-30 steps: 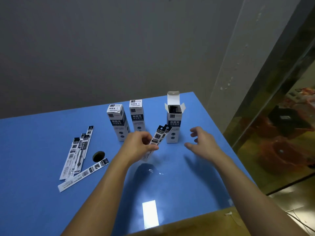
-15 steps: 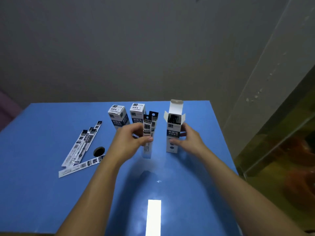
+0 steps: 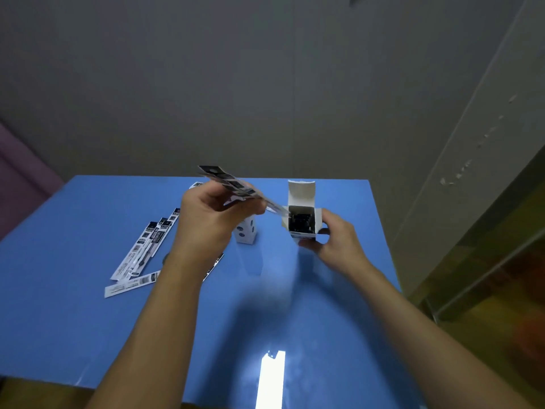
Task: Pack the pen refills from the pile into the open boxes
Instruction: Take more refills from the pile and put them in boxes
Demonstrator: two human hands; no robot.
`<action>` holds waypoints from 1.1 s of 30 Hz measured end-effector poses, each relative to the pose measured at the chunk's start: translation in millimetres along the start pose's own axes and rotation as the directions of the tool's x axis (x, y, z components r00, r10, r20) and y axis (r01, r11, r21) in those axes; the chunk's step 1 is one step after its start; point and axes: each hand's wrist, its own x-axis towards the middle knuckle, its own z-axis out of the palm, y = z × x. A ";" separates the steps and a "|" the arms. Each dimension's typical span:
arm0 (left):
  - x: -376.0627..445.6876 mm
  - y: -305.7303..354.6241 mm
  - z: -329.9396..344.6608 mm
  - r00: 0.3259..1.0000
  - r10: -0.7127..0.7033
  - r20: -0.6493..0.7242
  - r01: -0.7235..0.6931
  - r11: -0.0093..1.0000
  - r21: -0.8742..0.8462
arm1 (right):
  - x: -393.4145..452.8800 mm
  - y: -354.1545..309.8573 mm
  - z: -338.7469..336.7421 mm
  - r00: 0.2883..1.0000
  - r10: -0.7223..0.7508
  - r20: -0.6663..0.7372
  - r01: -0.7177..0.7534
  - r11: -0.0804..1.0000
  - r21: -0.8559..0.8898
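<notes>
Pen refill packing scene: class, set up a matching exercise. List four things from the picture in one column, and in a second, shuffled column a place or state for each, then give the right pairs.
Things:
1. open box
2. held refills
3. refill pile
4. closed box

Places or states:
A. lying flat on the blue table, at the left
B. gripped by the right hand, top flap up
C. standing on the table, partly behind the left hand
D. pinched in the left hand, tips at the box mouth

Pairs: 1-B, 2-D, 3-A, 4-C

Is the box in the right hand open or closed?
Open: the box has its top flap up, dark refills visible inside, right hand gripping it.
</notes>
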 end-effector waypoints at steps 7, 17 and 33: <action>5.1 1.1 18.3 0.998 0.049 0.031 -0.048 0.997 -0.053 | -0.5 0.1 -1.8 0.996 -0.088 -0.025 0.086 0.994 -0.071; 5.2 -27.5 28.9 0.984 0.107 0.141 -0.131 0.976 0.175 | -0.2 -5.9 -6.6 0.987 -0.146 -0.063 0.140 0.986 -0.094; 8.0 -47.6 29.9 0.957 0.117 0.266 -0.265 0.725 0.635 | -0.6 -4.0 -0.4 0.992 -0.126 -0.024 0.123 0.989 -0.077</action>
